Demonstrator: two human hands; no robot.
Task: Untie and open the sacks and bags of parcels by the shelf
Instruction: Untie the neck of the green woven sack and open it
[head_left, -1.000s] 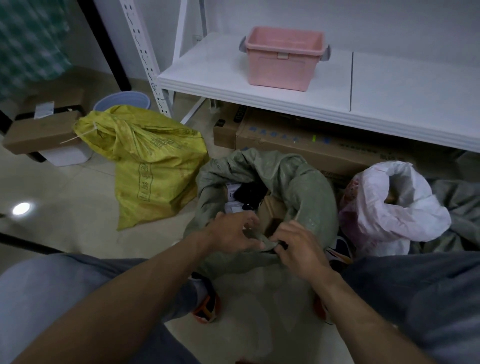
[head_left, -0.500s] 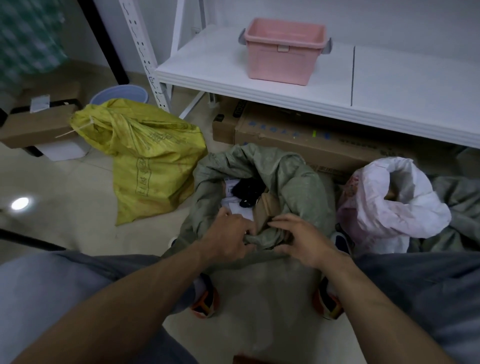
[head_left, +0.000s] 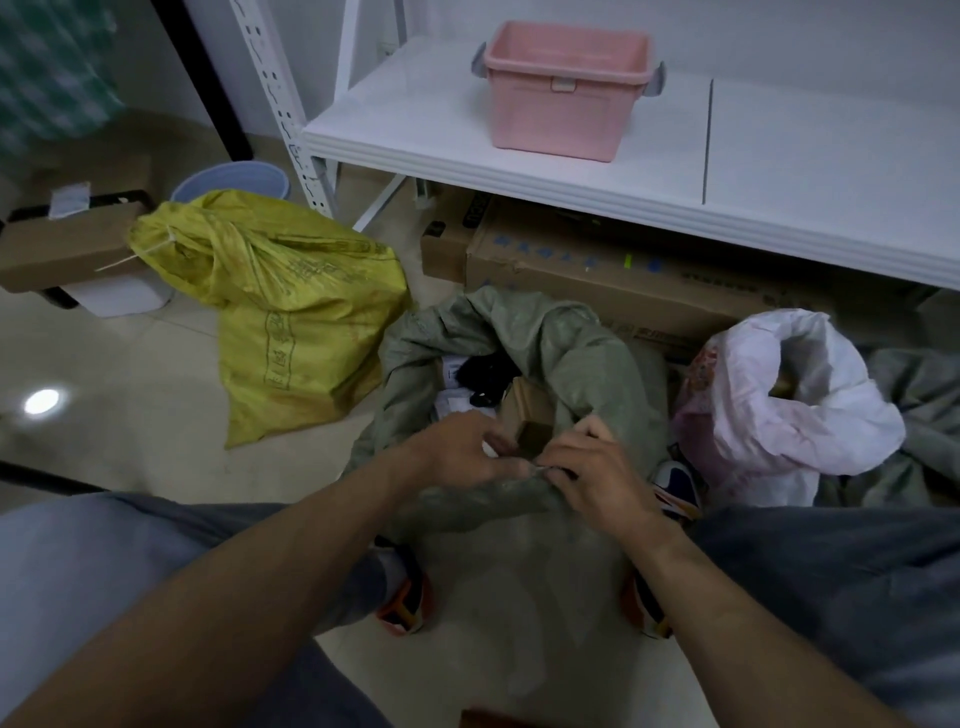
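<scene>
- The left hand (head_left: 457, 460) and right hand (head_left: 597, 470) meet at the near rim of the green sack (head_left: 576, 353), the fingers of each curled and pinching its folded edge.
- This sack stands on the floor just in front of the shelf (head_left: 447, 150), its mouth open and parcels showing.
- The step in hand is probably widening the rim. Next, the yellow sack (head_left: 296, 312) by the shelf's left post needs untying.

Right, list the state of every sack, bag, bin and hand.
green sack: open, parcels showing
yellow sack: neck tied shut
white bag: open, rim rolled
pink bin: upright, lidless
left hand: grips green sack's rim
right hand: pinches green sack's rim
</scene>
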